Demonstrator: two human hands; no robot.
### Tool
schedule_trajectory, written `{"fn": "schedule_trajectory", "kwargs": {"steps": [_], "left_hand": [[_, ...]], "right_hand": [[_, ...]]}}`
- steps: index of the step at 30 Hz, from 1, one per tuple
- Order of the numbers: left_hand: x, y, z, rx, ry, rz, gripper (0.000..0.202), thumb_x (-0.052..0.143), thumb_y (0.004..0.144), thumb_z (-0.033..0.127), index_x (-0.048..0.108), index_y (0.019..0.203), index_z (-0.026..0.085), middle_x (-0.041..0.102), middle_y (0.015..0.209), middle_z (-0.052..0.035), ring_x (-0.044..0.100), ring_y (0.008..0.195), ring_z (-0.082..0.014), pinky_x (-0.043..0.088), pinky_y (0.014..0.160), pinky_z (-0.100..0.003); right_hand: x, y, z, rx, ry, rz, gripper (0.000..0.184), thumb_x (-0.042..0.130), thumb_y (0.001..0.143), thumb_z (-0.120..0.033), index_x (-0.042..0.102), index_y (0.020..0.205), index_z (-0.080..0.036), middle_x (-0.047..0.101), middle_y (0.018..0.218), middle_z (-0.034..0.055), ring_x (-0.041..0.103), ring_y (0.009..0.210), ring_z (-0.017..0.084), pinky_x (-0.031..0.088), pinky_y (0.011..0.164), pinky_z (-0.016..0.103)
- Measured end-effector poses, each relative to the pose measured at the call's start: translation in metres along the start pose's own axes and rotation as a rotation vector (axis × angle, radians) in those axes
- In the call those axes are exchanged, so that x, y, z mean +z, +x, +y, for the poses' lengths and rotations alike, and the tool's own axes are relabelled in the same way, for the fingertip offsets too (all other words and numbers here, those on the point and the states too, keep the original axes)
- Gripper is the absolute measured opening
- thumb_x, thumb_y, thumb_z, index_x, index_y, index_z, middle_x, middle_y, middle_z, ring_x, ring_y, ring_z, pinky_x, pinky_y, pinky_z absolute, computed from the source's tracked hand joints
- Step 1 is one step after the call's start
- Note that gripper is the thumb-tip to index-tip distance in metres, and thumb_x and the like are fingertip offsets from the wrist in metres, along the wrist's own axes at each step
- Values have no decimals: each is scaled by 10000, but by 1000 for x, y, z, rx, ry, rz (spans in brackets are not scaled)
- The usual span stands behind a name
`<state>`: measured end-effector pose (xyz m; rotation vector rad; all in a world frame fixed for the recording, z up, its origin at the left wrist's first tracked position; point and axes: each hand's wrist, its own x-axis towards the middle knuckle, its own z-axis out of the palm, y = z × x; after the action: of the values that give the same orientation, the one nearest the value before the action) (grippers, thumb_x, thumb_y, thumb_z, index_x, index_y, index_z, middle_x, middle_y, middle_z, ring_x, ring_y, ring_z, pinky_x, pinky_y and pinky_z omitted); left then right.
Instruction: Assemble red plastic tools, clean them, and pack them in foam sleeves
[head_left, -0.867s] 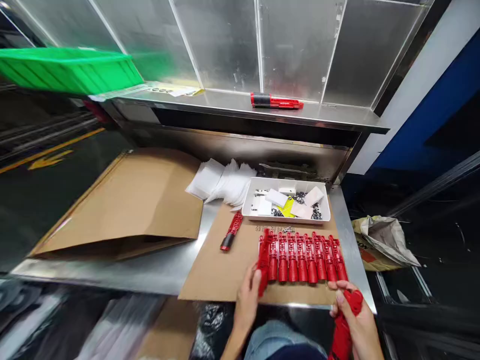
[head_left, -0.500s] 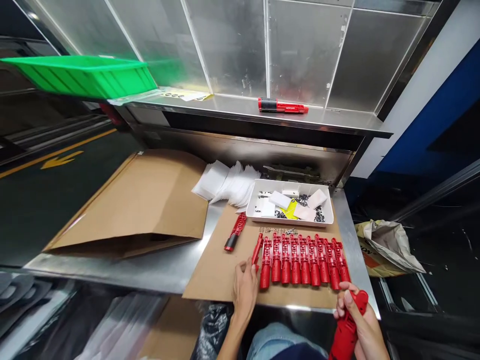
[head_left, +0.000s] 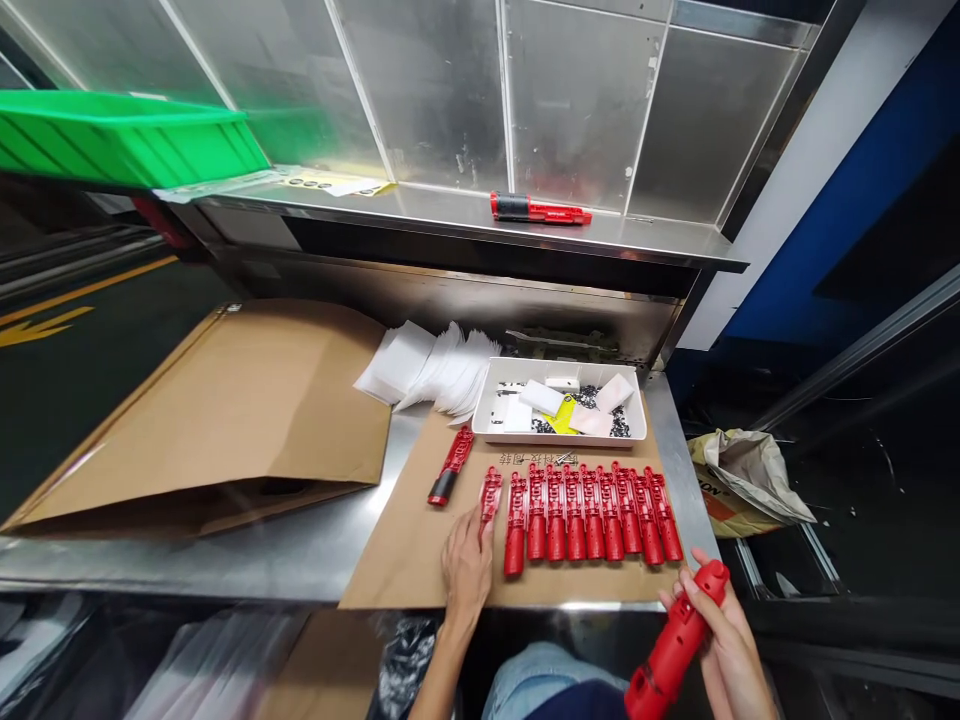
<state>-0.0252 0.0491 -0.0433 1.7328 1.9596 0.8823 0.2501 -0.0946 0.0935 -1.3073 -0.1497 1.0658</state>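
Note:
Several red plastic housing halves [head_left: 592,512] lie side by side in a row on a flat cardboard sheet [head_left: 420,555]. My left hand [head_left: 466,566] rests on the cardboard at the row's left end, fingers laid on one more red half [head_left: 490,493]. My right hand [head_left: 718,640] is below the table's front edge, closed around a red assembled body [head_left: 671,645]. A red and black tool [head_left: 449,466] lies on the cardboard to the left of the row.
A white tray [head_left: 491,405] with white cards and small dark parts sits behind the row. White papers [head_left: 427,365] fan out beside it. A large brown paper bag [head_left: 225,420] covers the table's left. On the shelf lie a red marker-like tool [head_left: 538,209] and a green bin [head_left: 120,135].
My left hand has set the red half down flat at the left end of the row. My right hand has tilted the red body down and to the left.

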Motion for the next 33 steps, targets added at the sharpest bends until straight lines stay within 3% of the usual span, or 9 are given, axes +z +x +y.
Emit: {"fn": "schedule_trajectory", "kwargs": {"steps": [3, 7, 11, 13, 16, 19, 25, 29, 33], "left_hand": [[3, -2, 9, -13, -52, -53, 394, 525, 962, 360, 557, 1299, 158, 584, 1364, -141, 439, 1359, -322, 341, 1116, -607], [-10, -21, 44, -39, -122, -84, 579, 319, 998, 405, 317, 1495, 108, 292, 1572, -235, 36, 1502, -389, 74, 1156, -715], [-30, -72, 98, 222, -324, -435, 546, 423, 949, 513, 400, 1468, 346, 423, 1510, -76, 481, 1340, -270, 445, 1080, -447], [-36, -96, 120, 356, -390, -580, 687, 676, 775, 549, 489, 1412, 371, 492, 1445, -72, 580, 1230, -277, 505, 1013, -386], [-40, -110, 132, 389, -419, -630, 557, 613, 847, 392, 515, 1394, 366, 614, 1259, -78, 656, 1076, -224, 540, 943, -336], [-44, -95, 115, 237, -379, -510, 494, 462, 949, 380, 453, 1437, 303, 620, 1281, -94, 614, 1172, -231, 498, 1017, -377], [-48, -38, 32, -148, -167, -147, 577, 252, 987, 481, 404, 1432, 146, 565, 1370, -182, 506, 1308, -297, 396, 1112, -489], [-40, -15, 2, -186, 1, -111, 519, 320, 989, 429, 471, 1383, 125, 631, 1262, -187, 575, 1194, -320, 451, 1021, -538], [-28, -7, 2, -177, 148, -112, 526, 320, 998, 427, 479, 1386, 109, 646, 1123, -179, 641, 991, -295, 513, 890, -504]], "right_hand": [[2, -3, 4, -52, -21, 12, 769, 869, 627, -424, 530, 1304, -292, 604, 884, -49, 647, 818, 145, 611, 820, 326], [5, -6, 12, -119, -120, 21, 801, 811, 679, -514, 470, 1380, -327, 595, 974, -32, 663, 908, 172, 567, 908, 335], [5, -3, 27, -176, -245, 47, 831, 780, 693, -569, 425, 1405, -329, 600, 1017, -22, 662, 970, 195, 520, 947, 320], [6, -1, 34, -185, -274, 49, 829, 752, 710, -591, 418, 1411, -299, 631, 1052, 10, 660, 1019, 233, 523, 947, 362], [11, -3, 40, -179, -271, 26, 813, 690, 751, -626, 390, 1430, -295, 618, 1250, 70, 607, 1180, 274, 487, 1014, 422], [12, -3, 39, -237, -309, -22, 765, 645, 794, -614, 373, 1446, -322, 519, 1424, 76, 488, 1338, 274, 425, 1088, 436], [-26, 46, 38, -400, -664, 8, 672, 624, 796, -584, 490, 1356, -237, 422, 1473, 109, 372, 1411, 306, 287, 1181, 475], [-47, 91, 53, -427, -732, 70, 732, 588, 773, -599, 506, 1322, -121, 438, 1432, 194, 343, 1408, 371, 226, 1188, 541], [-48, 115, 73, -473, -776, 73, 608, 591, 835, -529, 524, 1306, -150, 489, 1421, 167, 412, 1367, 344, 298, 1147, 564]]}}
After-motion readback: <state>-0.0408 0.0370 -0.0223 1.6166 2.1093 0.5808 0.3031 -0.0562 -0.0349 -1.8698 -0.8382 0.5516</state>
